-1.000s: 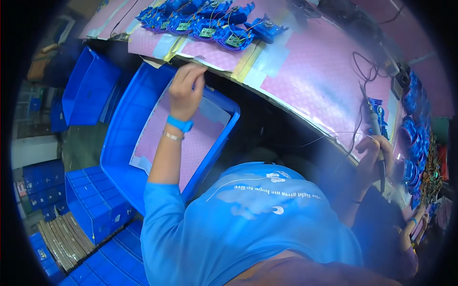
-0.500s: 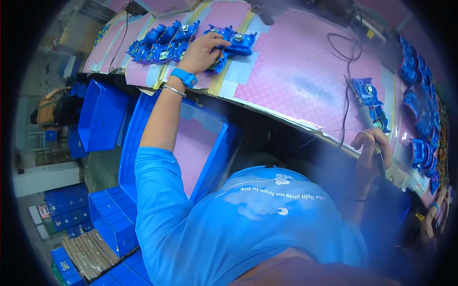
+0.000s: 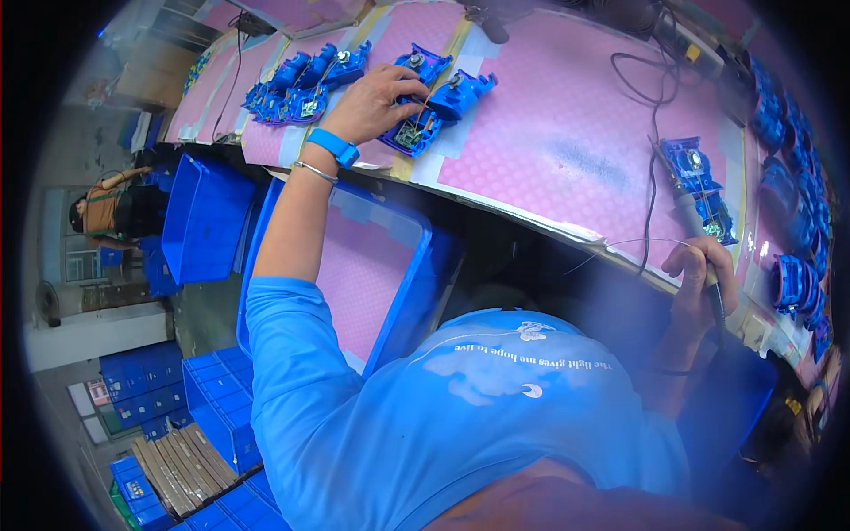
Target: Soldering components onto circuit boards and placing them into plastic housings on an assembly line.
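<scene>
Two hands on the pink-matted tabletop. Our left hand reaches far forward, fingers curled down over a blue plastic housing with a small green circuit board showing; grip closed on it from above, part resting on the mat. Another blue housing sits just beside it, a row more further left. Our right hand is at the near tabletop edge, wrapped shut around a soldering iron, tip pointing at a blue assembly on the mat. Open blue bin with pink liner sits below the tabletop edge, between our arms.
</scene>
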Demonstrator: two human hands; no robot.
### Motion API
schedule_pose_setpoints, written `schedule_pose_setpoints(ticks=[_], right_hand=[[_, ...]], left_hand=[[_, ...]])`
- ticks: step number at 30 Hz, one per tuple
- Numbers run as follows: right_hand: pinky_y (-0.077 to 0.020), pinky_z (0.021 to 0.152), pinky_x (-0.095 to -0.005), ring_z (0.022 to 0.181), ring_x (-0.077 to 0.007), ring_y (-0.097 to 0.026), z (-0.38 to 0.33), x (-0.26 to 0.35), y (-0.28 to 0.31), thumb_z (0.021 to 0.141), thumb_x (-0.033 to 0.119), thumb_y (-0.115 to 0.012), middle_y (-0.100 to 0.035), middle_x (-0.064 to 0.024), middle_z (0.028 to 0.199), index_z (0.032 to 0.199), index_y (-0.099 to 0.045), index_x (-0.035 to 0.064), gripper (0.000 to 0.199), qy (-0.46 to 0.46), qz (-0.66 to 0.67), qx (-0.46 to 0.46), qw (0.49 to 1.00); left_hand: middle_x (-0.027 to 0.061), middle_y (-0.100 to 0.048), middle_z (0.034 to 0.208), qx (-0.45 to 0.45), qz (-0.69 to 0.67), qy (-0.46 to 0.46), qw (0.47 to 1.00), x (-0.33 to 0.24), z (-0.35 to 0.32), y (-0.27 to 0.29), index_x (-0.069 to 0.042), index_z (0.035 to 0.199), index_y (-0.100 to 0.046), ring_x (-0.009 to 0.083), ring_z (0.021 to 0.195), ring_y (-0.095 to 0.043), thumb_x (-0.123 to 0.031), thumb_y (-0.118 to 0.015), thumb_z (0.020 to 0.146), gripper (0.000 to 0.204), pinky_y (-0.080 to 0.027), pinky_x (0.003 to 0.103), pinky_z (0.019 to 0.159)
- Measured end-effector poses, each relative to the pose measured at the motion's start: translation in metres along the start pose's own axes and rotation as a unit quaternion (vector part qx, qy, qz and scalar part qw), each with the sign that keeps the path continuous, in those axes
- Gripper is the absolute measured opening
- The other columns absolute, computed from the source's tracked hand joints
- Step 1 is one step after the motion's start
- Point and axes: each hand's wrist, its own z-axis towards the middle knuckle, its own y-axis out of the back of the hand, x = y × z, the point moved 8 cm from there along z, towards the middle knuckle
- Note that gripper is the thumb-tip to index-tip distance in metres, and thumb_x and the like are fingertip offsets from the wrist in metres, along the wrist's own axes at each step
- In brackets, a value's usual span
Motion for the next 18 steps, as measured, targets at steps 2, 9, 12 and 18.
schedule_pose_setpoints(ticks=[2, 9, 12, 18], right_hand=[[-0.0426, 0.054, -0.0264, 0.058, -0.013, -0.054, -0.001, -0.002, -0.002, 0.097, 0.007, -0.057, -0.057, -0.0086, 0.066, 0.089, -0.059, -0.0043, 0.014, -0.012, -0.006, -0.002, 1.0], [-0.0432, 0.053, -0.025, 0.057, -0.0122, -0.056, 0.0, -0.004, -0.011, 0.096, 0.006, -0.059, -0.059, -0.0089, 0.069, 0.091, -0.059, -0.0047, 0.012, -0.01, 0.007, 0.01, 1.0], [-0.0442, 0.053, -0.0242, 0.057, -0.0119, -0.057, 0.0, -0.004, -0.014, 0.095, 0.005, -0.061, -0.062, -0.0089, 0.07, 0.092, -0.06, -0.0043, 0.01, -0.004, 0.011, 0.013, 1.0], [-0.043, 0.053, -0.0233, 0.056, -0.0116, -0.056, -0.001, 0.0, -0.018, 0.096, 0.006, -0.061, -0.061, -0.0082, 0.068, 0.094, -0.061, -0.0045, 0.01, 0.004, 0.008, 0.017, 1.0]], left_hand=[[0.0064, -0.062, 0.117, -0.013, 0.01, -0.012, 1.0, -0.002, -0.001, 0.002, -0.015, 0.105, -0.07, 0.0279, 0.112, -0.058, -0.02, -0.071, 0.086, 0.02, -0.048, 0.037, 0.095], [0.0087, -0.062, 0.11, -0.003, -0.099, -0.019, 0.995, -0.002, -0.002, -0.008, -0.014, 0.106, -0.07, 0.0287, 0.104, -0.06, -0.015, -0.071, 0.083, 0.023, -0.049, 0.037, 0.091], [0.0082, -0.06, 0.113, 0.015, -0.12, -0.029, 0.992, 0.0, -0.001, -0.015, -0.014, 0.106, -0.071, 0.0253, 0.107, -0.059, -0.012, -0.075, 0.082, 0.024, -0.051, 0.033, 0.09], [0.0073, -0.061, 0.1, -0.047, -0.133, -0.036, 0.989, 0.003, -0.002, -0.008, -0.011, 0.094, -0.072, 0.0263, 0.092, -0.062, -0.014, -0.077, 0.078, 0.017, -0.051, 0.035, 0.081]])
